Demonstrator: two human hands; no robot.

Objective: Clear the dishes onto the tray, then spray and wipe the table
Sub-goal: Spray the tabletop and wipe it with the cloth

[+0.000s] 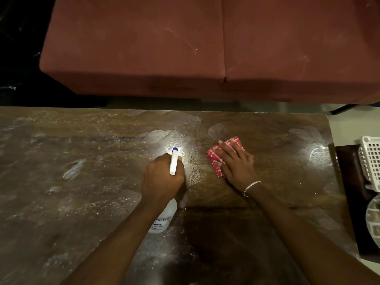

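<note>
My left hand (162, 177) grips a white spray bottle (164, 219) by its neck, the blue-tipped nozzle (174, 150) pointing away from me over the middle of the dark wooden table (72, 171). To its right, my right hand (236, 161) lies flat with spread fingers on a folded red-and-white checked cloth (216, 161), pressing it to the tabletop. The wood around both hands glistens with wet patches and white streaks. A dark tray (351, 192) sits beyond the table's right edge, partly cut off.
A white perforated plastic basket (371, 161) and a clear glass dish (373, 217) rest on the tray. A long reddish-brown upholstered bench (185, 48) runs along the far side of the table, across a narrow gap of floor.
</note>
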